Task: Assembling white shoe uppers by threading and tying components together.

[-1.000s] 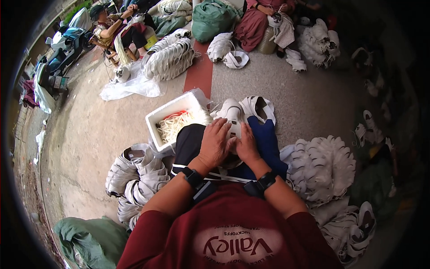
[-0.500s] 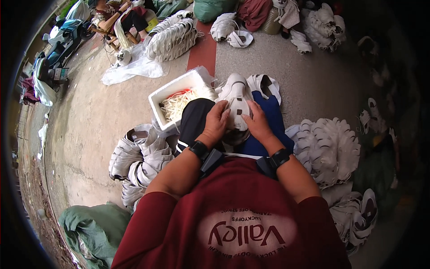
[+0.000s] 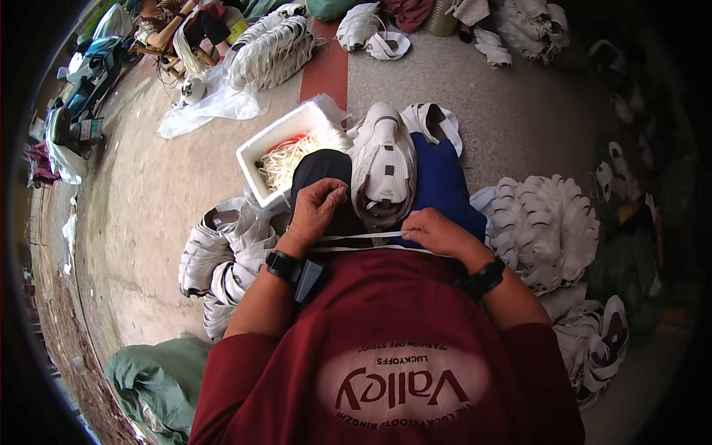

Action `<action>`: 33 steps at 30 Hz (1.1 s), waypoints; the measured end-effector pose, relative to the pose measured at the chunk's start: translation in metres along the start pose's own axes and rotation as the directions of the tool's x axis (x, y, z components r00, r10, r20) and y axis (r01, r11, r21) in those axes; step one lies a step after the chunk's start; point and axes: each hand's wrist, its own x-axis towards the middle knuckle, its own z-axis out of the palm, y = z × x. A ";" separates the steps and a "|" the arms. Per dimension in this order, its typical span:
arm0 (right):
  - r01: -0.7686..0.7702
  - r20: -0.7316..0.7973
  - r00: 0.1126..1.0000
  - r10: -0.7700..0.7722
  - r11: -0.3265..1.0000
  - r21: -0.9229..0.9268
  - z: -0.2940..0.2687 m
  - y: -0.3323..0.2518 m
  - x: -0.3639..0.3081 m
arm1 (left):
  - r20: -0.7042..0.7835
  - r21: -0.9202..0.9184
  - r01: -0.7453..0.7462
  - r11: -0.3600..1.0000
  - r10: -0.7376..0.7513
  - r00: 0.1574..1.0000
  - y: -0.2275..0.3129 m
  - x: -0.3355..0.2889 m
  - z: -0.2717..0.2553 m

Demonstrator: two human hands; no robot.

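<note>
A white shoe (image 3: 383,159) lies across my lap with its toe pointing away from me, apart from both hands. My right hand (image 3: 439,233) is closed, thumb and finger pinching a white lace (image 3: 363,236) stretched level across my waist. Over the black cloth (image 3: 320,169) on my left leg, my left hand (image 3: 317,213) is closed with fingertips pressed together; what they hold, if anything, I cannot make out. Blue cloth (image 3: 443,178) covers my right leg. Past the shoe rests another white shoe piece (image 3: 436,124). A white foam box (image 3: 256,178) of pale laces (image 3: 285,165) stands beyond my left hand.
Nested white shoe pieces (image 3: 230,256) are stacked at my left, with more stacks (image 3: 545,230) at my right. A green sack (image 3: 159,382) sits at the near left. Far left, another person (image 3: 167,30) sits near a parked scooter (image 3: 93,74).
Both hands have left the shoe and drawn back toward my waist. The right hand now pinches a white lace, and the shoe lies unheld on my lap.
</note>
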 end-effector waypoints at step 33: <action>-0.009 0.025 1.000 0.009 1.000 0.009 -0.050 -0.053 0.060 | 0.259 0.103 -0.078 0.992 0.049 0.965 0.073 0.024 0.032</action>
